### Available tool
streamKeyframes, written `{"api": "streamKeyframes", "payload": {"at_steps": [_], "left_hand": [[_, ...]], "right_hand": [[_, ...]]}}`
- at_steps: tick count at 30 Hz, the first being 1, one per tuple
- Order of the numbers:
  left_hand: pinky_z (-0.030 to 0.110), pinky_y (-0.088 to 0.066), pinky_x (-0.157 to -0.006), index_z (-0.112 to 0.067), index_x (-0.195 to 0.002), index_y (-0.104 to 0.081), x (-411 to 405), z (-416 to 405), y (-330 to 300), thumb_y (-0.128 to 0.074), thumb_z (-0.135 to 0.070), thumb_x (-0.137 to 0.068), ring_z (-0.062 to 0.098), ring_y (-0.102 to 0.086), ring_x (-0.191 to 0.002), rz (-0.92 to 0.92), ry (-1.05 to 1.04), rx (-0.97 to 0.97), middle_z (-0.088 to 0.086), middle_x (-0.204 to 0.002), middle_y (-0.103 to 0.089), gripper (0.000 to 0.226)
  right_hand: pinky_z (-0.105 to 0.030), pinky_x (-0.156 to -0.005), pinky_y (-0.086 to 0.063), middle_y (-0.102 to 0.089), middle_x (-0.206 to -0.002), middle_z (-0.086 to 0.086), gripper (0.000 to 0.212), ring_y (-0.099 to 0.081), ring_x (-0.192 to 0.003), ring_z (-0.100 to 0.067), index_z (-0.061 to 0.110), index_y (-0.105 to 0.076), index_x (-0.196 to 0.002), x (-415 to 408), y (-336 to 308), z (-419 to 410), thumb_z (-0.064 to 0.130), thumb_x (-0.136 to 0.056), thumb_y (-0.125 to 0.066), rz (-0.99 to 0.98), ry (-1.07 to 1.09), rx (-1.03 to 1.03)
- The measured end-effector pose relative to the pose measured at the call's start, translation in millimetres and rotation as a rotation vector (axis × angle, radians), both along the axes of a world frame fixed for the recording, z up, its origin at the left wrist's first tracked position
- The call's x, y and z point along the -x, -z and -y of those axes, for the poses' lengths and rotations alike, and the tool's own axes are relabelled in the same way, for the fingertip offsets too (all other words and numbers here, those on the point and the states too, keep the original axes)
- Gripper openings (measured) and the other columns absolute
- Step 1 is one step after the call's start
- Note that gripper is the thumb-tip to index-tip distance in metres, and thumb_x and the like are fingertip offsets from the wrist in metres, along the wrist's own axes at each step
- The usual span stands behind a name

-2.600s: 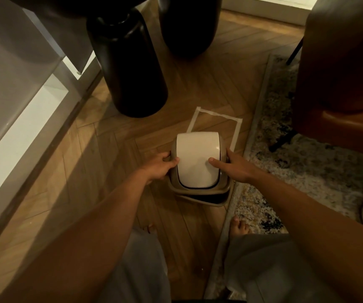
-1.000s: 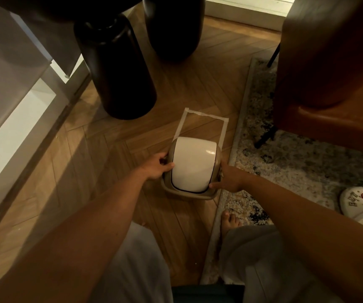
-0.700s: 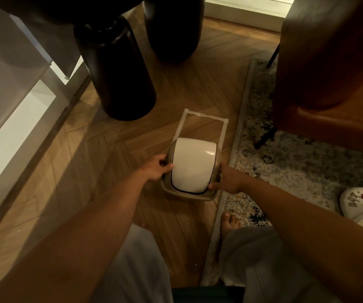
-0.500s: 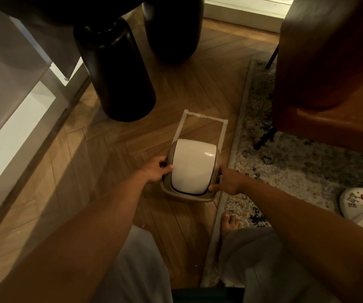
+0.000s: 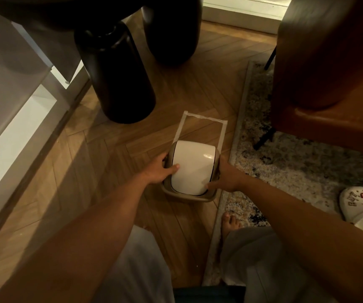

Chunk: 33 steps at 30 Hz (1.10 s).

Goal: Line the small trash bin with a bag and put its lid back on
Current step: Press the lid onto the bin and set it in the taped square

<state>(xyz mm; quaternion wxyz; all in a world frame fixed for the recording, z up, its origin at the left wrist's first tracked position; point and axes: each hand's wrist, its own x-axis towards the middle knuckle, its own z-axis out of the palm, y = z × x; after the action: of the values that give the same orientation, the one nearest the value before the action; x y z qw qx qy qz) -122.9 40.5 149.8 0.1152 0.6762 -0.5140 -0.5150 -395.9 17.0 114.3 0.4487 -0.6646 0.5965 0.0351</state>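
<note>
On the wooden floor (image 5: 115,154), beside the rug's edge (image 5: 239,119), the small trash bin (image 5: 189,194) sits half inside a taped outline (image 5: 200,118). My left hand (image 5: 159,169) and right hand (image 5: 225,177) clasp its lid (image 5: 192,167) from either side. If I press unevenly, the lid may seat crooked.

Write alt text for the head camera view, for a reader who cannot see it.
Seen from above, a person's left hand and right hand grip the sides of a small trash bin with a white swing lid on a wood floor. White tape marks a rectangle behind it, and a patterned rug lies to its right.
</note>
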Motion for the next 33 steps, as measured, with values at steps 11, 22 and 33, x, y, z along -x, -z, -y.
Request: {"api": "streamKeyframes", "payload": {"at_steps": [11, 22, 33], "left_hand": [[0.05, -0.034, -0.115, -0.026, -0.156, -0.01, -3.5, -11.3, 8.5, -0.091, -0.032, -0.064, 0.027, -0.033, -0.144, 0.019, 0.138, -0.01, 0.006, -0.157, -0.033, 0.123], [0.049, -0.029, -0.118, -0.026, -0.158, 0.001, -7.0, -13.4, 20.7, -0.092, -0.031, -0.063, 0.029, -0.028, -0.146, 0.042, 0.182, -0.055, 0.006, -0.161, -0.027, 0.133], [0.048, -0.025, -0.119, -0.026, -0.158, 0.004, -4.8, -6.5, 35.7, -0.086, -0.015, -0.072, 0.03, -0.024, -0.148, 0.105, 0.166, -0.006, 0.008, -0.161, -0.025, 0.125]], "right_hand": [[-0.043, -0.114, -0.036, -0.016, -0.162, -0.01, 0.158, -0.029, -0.145, -0.03, 0.019, 0.02, -0.154, -12.4, -7.1, -33.6, 0.055, -0.048, -0.092, -0.017, -0.004, -0.034], [-0.019, -0.1, -0.027, -0.032, -0.157, -0.014, 0.143, -0.036, -0.142, -0.03, 0.01, 0.019, -0.153, -11.7, 7.6, -43.1, 0.028, -0.066, -0.093, 0.037, -0.008, -0.022], [-0.015, -0.089, -0.027, -0.038, -0.153, -0.014, 0.132, -0.041, -0.138, -0.03, 0.009, 0.021, -0.153, -14.6, 18.1, -38.1, 0.016, -0.076, -0.086, 0.048, 0.061, -0.018]]}}
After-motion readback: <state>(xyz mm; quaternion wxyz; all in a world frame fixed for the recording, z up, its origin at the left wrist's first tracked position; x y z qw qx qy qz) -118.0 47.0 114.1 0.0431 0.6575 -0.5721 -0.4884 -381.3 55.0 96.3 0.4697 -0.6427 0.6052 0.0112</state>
